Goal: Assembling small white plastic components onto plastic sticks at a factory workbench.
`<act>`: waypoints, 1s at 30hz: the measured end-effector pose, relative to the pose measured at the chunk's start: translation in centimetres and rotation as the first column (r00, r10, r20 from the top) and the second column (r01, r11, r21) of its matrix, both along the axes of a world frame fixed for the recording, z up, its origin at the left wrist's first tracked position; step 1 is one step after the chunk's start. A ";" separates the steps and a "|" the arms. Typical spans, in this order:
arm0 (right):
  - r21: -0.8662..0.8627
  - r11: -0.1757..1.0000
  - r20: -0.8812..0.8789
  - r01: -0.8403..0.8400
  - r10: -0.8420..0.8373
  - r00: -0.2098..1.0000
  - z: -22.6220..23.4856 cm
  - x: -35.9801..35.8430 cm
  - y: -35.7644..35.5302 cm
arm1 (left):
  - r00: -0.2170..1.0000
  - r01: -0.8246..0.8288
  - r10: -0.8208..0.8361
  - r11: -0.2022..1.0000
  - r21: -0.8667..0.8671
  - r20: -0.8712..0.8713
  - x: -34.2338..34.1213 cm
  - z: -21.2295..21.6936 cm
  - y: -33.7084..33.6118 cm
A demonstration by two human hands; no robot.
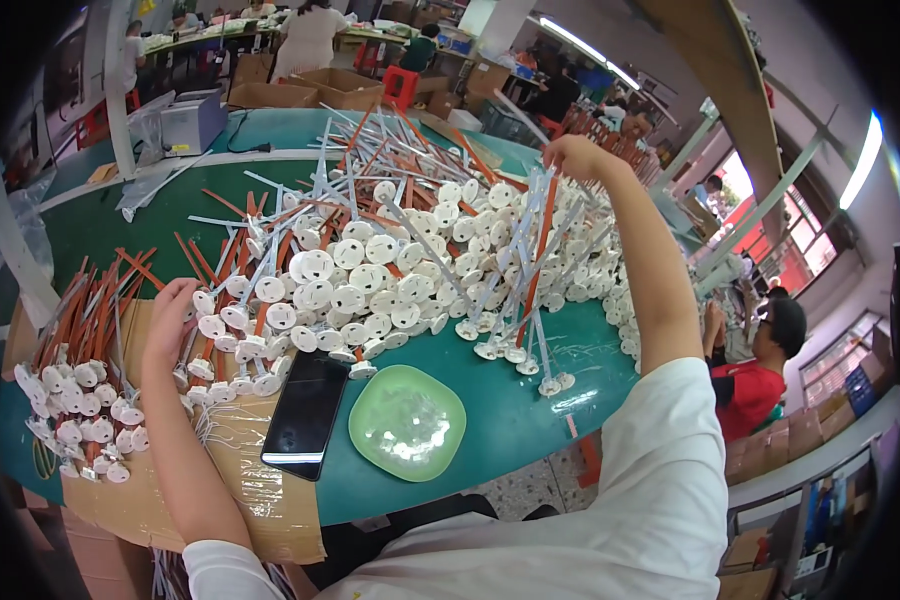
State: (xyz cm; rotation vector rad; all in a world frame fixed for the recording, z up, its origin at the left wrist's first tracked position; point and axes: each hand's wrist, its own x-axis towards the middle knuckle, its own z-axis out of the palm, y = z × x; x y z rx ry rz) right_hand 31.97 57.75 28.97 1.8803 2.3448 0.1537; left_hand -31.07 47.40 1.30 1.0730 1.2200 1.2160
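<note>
A big heap of white round discs with orange and white wires covers the green table. My right hand is raised at the far right of the heap and grips the top ends of a bundle of wired discs that hangs down to the table. My left hand rests palm down, fingers spread, on a sorted batch of wired discs lying on a cardboard sheet at the near left.
A black phone and a pale green plate lie near the front edge. A grey machine and cardboard boxes stand at the back. A person in red sits at the right; others work far behind.
</note>
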 end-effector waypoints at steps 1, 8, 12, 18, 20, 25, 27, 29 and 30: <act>0.007 0.998 0.052 -0.055 0.054 0.997 -0.7 0.1 0.7 | 1.000 -0.015 0.015 1.000 -0.008 0.006 0.0 0.3 -0.3; 0.179 0.946 0.213 -0.270 0.231 0.950 5.1 -10.1 2.2 | 0.995 -0.011 0.010 1.000 0.012 0.098 0.2 1.0 -0.2; 0.105 0.816 0.181 -0.569 0.547 0.818 9.9 -22.4 0.0 | 0.995 -0.048 0.051 0.998 -0.032 0.088 0.8 2.2 0.2; 0.035 0.432 0.022 -0.901 0.901 0.433 3.8 -41.3 -5.4 | 0.999 -0.013 0.011 0.999 -0.050 -0.031 -1.8 1.4 -0.5; -0.008 0.381 0.135 -0.925 0.917 0.376 0.1 -44.5 -7.2 | 1.000 0.003 -0.003 0.999 -0.043 0.002 -1.5 2.1 -1.2; 0.060 0.291 0.314 -0.955 0.902 0.295 -9.6 -47.8 -4.5 | 0.998 0.041 -0.042 0.999 -0.019 -0.043 -0.5 2.5 -1.2; 0.038 0.176 0.292 -0.984 0.939 0.179 -12.5 -49.5 -4.1 | 0.999 -0.020 0.023 0.997 0.071 -0.030 -1.4 0.2 -0.4; 0.036 0.166 0.332 -0.985 0.928 0.169 -14.8 -49.3 -2.6 | 1.000 0.020 -0.020 1.000 0.005 0.005 -0.9 1.8 -0.3; 0.040 0.147 0.364 -0.988 0.919 0.151 -15.4 -49.6 -2.3 | 0.998 0.053 -0.050 0.996 -0.066 0.036 -0.9 2.4 -0.6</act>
